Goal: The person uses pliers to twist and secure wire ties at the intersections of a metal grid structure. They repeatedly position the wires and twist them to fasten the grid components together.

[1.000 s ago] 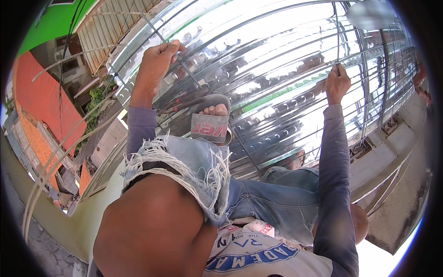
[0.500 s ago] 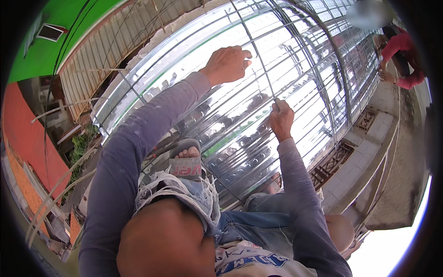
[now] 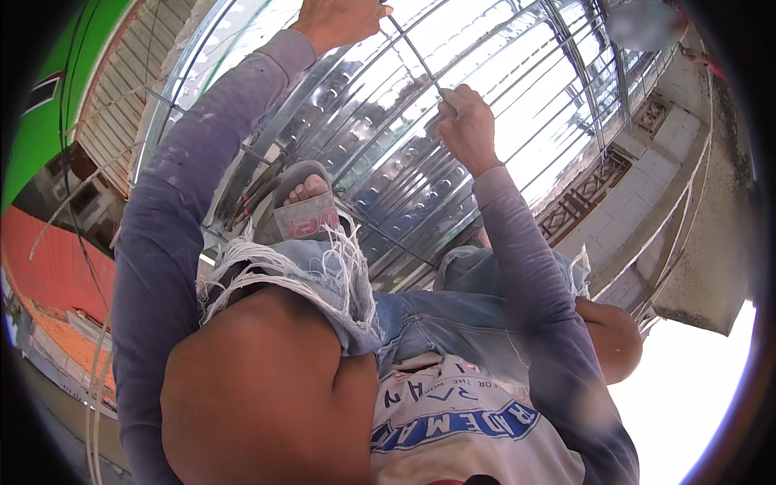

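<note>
A thin steel rod crosses the mesh of reinforcing bars laid over shiny corrugated metal sheeting. My right hand is closed, thumb and forefinger pinched on the rod's near end. Up at the top edge of the view, my left hand has its fingers curled, their tips on the far part of the same rod; the picture's edge cuts off some of this hand. Below the hands, my sandalled foot stands at the near edge of the mesh.
On the right runs a grey block wall with patterned vent openings. To the left are a ribbed metal roof, a green wall and hanging cables. Part of another person's arm shows at the upper right.
The view has tipped, so my hands appear higher and farther left. My left fingers have come onto the rod; the right hand stays at its near end. The other person has mostly left the picture.
</note>
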Demonstrator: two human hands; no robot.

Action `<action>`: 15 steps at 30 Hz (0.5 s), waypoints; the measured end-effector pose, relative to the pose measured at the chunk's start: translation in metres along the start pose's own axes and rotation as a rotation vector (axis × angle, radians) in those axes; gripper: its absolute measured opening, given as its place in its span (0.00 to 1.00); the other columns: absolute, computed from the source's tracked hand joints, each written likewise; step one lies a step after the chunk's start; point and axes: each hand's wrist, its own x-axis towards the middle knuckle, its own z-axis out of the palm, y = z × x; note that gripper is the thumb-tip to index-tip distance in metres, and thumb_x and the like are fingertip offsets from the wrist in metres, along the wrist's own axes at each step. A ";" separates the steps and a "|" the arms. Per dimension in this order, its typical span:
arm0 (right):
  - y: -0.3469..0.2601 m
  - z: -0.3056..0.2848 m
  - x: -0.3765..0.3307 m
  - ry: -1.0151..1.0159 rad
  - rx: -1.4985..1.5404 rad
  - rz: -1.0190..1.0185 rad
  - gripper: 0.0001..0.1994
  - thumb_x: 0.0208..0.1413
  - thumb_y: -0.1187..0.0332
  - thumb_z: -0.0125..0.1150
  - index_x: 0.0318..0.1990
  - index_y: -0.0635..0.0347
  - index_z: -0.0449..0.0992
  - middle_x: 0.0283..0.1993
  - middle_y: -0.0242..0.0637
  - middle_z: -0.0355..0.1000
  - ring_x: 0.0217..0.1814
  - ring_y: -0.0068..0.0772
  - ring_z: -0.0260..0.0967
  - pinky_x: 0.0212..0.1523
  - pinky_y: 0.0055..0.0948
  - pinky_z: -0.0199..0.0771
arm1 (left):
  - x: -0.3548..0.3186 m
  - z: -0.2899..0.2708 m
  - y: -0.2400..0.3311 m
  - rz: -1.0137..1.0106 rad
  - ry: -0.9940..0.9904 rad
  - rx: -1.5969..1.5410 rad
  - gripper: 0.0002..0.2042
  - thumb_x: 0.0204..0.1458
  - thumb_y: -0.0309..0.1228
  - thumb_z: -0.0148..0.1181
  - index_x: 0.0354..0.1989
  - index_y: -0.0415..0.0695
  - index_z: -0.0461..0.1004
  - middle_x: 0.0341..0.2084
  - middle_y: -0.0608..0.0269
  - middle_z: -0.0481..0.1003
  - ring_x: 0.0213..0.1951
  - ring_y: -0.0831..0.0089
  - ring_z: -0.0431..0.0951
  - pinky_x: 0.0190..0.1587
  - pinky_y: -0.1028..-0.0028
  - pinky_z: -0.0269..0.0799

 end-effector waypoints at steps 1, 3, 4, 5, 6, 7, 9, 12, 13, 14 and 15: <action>-0.005 0.000 -0.002 -0.022 -0.019 -0.016 0.10 0.58 0.74 0.61 0.45 0.61 0.84 0.40 0.41 0.73 0.48 0.49 0.74 0.49 0.48 0.76 | -0.013 0.000 -0.004 0.002 0.050 0.000 0.11 0.61 0.41 0.62 0.41 0.46 0.78 0.31 0.49 0.83 0.38 0.47 0.85 0.41 0.47 0.78; -0.016 0.006 -0.010 -0.029 -0.036 -0.019 0.10 0.56 0.75 0.60 0.44 0.60 0.83 0.40 0.41 0.73 0.49 0.48 0.73 0.49 0.46 0.77 | -0.031 0.006 -0.013 -0.013 0.056 0.073 0.11 0.61 0.40 0.61 0.41 0.46 0.77 0.29 0.49 0.82 0.37 0.47 0.85 0.40 0.47 0.78; -0.017 0.009 -0.015 -0.003 -0.043 -0.023 0.11 0.55 0.75 0.60 0.44 0.60 0.83 0.40 0.41 0.73 0.49 0.48 0.73 0.49 0.46 0.77 | -0.034 -0.007 -0.002 -0.081 -0.030 0.042 0.11 0.60 0.41 0.62 0.42 0.46 0.77 0.29 0.49 0.82 0.38 0.48 0.85 0.41 0.48 0.78; -0.015 0.010 -0.017 -0.029 -0.070 0.012 0.13 0.51 0.77 0.60 0.45 0.60 0.84 0.40 0.40 0.72 0.49 0.47 0.72 0.49 0.44 0.77 | -0.039 -0.010 0.005 -0.111 -0.079 0.049 0.13 0.60 0.42 0.62 0.44 0.46 0.77 0.29 0.48 0.82 0.38 0.49 0.85 0.41 0.49 0.78; -0.019 0.011 -0.020 -0.032 -0.067 0.007 0.14 0.50 0.77 0.60 0.45 0.60 0.84 0.40 0.40 0.72 0.49 0.47 0.72 0.49 0.43 0.78 | -0.041 -0.012 0.006 -0.145 -0.121 0.060 0.15 0.60 0.43 0.62 0.46 0.46 0.77 0.30 0.48 0.83 0.38 0.49 0.86 0.42 0.49 0.78; -0.025 0.014 -0.025 -0.037 -0.062 0.000 0.14 0.49 0.77 0.60 0.44 0.60 0.84 0.40 0.40 0.72 0.49 0.46 0.72 0.49 0.43 0.78 | -0.043 -0.007 0.002 -0.150 -0.149 0.070 0.14 0.63 0.44 0.61 0.48 0.48 0.77 0.30 0.51 0.82 0.37 0.52 0.85 0.42 0.51 0.77; -0.032 0.018 -0.032 -0.041 -0.051 0.022 0.15 0.47 0.77 0.62 0.44 0.61 0.83 0.41 0.39 0.72 0.50 0.45 0.71 0.50 0.41 0.78 | -0.049 0.004 -0.010 -0.164 -0.205 0.095 0.13 0.68 0.45 0.60 0.52 0.52 0.77 0.30 0.59 0.82 0.35 0.57 0.84 0.41 0.56 0.76; -0.034 0.018 -0.037 -0.030 -0.048 0.058 0.16 0.46 0.76 0.63 0.45 0.61 0.83 0.42 0.39 0.72 0.52 0.45 0.71 0.52 0.41 0.78 | -0.055 0.007 -0.023 -0.070 -0.207 0.108 0.15 0.68 0.47 0.59 0.55 0.53 0.77 0.28 0.58 0.82 0.33 0.57 0.84 0.37 0.54 0.77; -0.042 0.018 -0.042 0.001 -0.049 0.030 0.17 0.51 0.79 0.62 0.49 0.64 0.86 0.40 0.40 0.75 0.47 0.45 0.73 0.49 0.43 0.78 | -0.060 0.006 -0.024 -0.087 -0.240 0.100 0.14 0.69 0.47 0.59 0.54 0.53 0.76 0.26 0.58 0.81 0.31 0.55 0.83 0.36 0.55 0.74; -0.046 0.024 -0.048 0.046 -0.044 0.029 0.18 0.49 0.80 0.62 0.49 0.65 0.85 0.40 0.41 0.75 0.48 0.46 0.72 0.49 0.42 0.78 | -0.067 0.003 -0.025 -0.104 -0.274 0.093 0.14 0.69 0.46 0.58 0.54 0.52 0.74 0.24 0.59 0.79 0.30 0.54 0.82 0.34 0.55 0.72; -0.050 0.026 -0.052 0.051 -0.045 0.050 0.18 0.48 0.79 0.62 0.49 0.66 0.85 0.41 0.41 0.75 0.48 0.46 0.72 0.50 0.43 0.77 | -0.073 0.004 -0.025 -0.120 -0.309 0.084 0.13 0.69 0.45 0.58 0.53 0.52 0.73 0.22 0.59 0.77 0.29 0.53 0.81 0.33 0.56 0.69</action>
